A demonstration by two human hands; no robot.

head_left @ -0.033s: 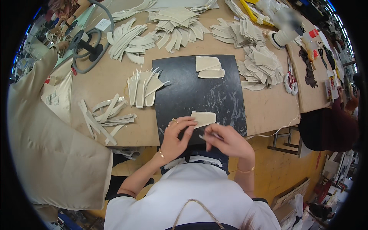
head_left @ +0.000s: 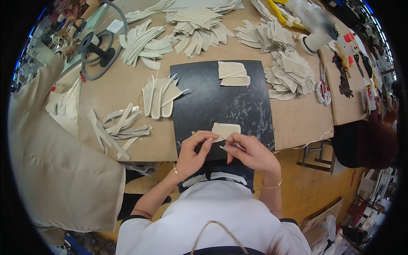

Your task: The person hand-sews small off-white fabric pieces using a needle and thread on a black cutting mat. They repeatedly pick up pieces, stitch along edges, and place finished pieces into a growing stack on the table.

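A cream leather-like piece [head_left: 227, 128] lies flat on the black board [head_left: 221, 102], near its front edge. My left hand [head_left: 193, 151] has its fingertips on the piece's left corner, the thumb close below them, holding it down. Closed at the piece's lower edge is my right hand [head_left: 250, 151], its fingers bent round a slim thing with a small pale tip; its kind is mostly hidden by the fingers. Two more cream pieces [head_left: 231, 70] lie at the far right part of the board.
Cream pieces with raised edging [head_left: 157, 97] overlap the board's left side. Loose strips [head_left: 121, 129] lie at left, and piles of cut pieces [head_left: 293, 72] at right and behind. Scissors [head_left: 324, 91], a thread cone [head_left: 314, 41] and a spool stand [head_left: 95, 49] are farther out.
My right hand has shifted slightly left, and its fingers now reach the lower edge of the cream piece. My left hand has stayed nearly still.
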